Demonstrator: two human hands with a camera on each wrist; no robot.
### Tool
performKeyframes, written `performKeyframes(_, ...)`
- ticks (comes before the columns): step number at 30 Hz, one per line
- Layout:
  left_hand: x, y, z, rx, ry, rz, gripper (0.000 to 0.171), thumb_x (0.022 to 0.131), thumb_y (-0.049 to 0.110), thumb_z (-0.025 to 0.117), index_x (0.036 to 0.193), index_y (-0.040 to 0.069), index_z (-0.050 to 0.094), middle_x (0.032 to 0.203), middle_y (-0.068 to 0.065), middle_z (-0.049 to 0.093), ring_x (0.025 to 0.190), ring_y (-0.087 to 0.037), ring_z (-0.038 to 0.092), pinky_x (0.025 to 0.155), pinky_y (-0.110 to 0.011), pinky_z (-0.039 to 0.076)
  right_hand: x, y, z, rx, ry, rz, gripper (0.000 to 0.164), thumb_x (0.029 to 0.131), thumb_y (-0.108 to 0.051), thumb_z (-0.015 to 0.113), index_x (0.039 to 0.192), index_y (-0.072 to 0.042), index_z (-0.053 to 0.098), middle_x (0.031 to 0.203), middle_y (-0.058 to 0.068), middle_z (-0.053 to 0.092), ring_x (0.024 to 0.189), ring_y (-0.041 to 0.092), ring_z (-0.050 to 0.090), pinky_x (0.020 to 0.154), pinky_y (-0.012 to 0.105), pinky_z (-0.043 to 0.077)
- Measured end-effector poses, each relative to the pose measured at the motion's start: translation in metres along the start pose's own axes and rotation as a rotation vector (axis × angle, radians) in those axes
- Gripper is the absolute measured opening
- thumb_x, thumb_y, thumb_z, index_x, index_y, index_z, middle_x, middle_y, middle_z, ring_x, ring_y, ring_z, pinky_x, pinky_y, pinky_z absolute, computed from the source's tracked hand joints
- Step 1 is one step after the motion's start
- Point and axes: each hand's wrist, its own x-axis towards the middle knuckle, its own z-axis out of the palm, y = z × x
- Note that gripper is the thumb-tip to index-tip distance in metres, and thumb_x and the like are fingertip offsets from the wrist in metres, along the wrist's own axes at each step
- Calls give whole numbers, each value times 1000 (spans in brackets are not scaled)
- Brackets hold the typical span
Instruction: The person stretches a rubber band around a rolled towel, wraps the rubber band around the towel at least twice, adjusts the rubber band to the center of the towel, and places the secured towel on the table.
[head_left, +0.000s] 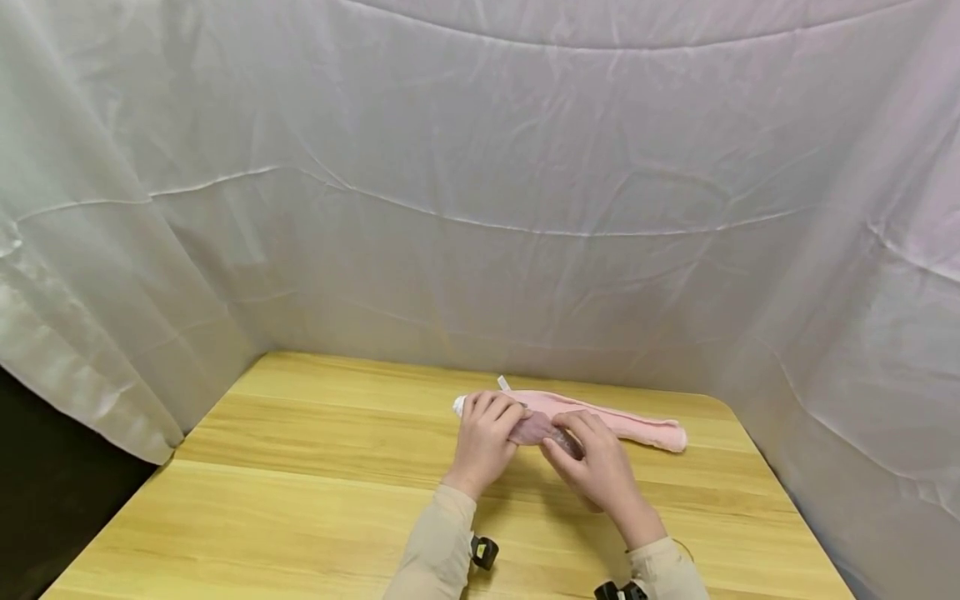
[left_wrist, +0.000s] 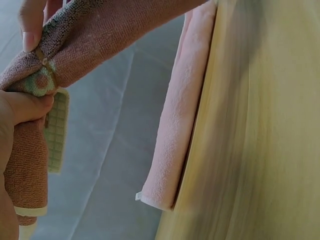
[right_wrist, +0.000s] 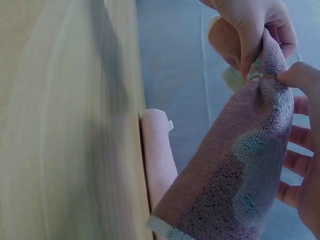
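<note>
Both hands hold a dusty mauve patterned towel [head_left: 534, 428] above the table; a narrow brownish band [left_wrist: 46, 62] cinches its middle. My left hand [head_left: 486, 429] grips the towel on one side of the band, its thumb close to the cinched part. My right hand [head_left: 596, 458] pinches the towel at the band, with the thumb [right_wrist: 295, 77] against it and the other fingers behind. Toward the white-edged end [right_wrist: 170, 229], the towel flares out with dark and pale green patches. A pale green checked piece [left_wrist: 57, 132] hangs behind the left hand.
A rolled pink towel [head_left: 651, 429] with a small white tag [head_left: 503, 383] lies along the far side of the wooden table [head_left: 315, 500], just behind the hands. Grey-white curtains [head_left: 480, 283] hang behind and at both sides.
</note>
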Motion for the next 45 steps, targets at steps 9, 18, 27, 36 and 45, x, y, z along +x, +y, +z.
performKeyframes(9,0,2,-1,1,-32,-23,29,65,8,78,90,20,68,90,8,67,94,-16,60,93,-39,43,-2,0,-3,58,-146,142,47,83,-29,75,125,-13,60,112,6,67,102,22,63,84,45,52)
performKeyframes(18,1,3,1,-19,-14,-4,28,68,9,77,91,20,69,91,8,69,94,-16,61,92,-38,45,-5,2,-1,48,-272,270,54,80,-33,78,126,-10,60,115,13,68,103,27,65,85,47,52)
performKeyframes(27,0,5,2,14,-191,12,51,68,32,83,117,25,67,115,4,65,106,-18,56,95,-37,43,-5,9,-2,-88,-167,166,38,71,-14,82,106,-8,67,94,8,71,85,25,67,75,44,53)
performKeyframes(36,3,9,-3,28,-445,-9,83,67,51,83,140,24,52,145,-2,49,134,-27,41,110,-47,33,-7,12,-2,-251,-139,74,44,64,-14,86,103,-15,66,88,3,68,80,25,63,66,46,49)
performKeyframes(45,0,8,-2,45,-466,-76,55,74,48,78,123,27,63,120,9,67,117,-15,54,108,-46,37,-7,11,-2,-243,-120,25,48,62,-14,87,104,-14,65,91,4,66,83,25,62,69,46,48)
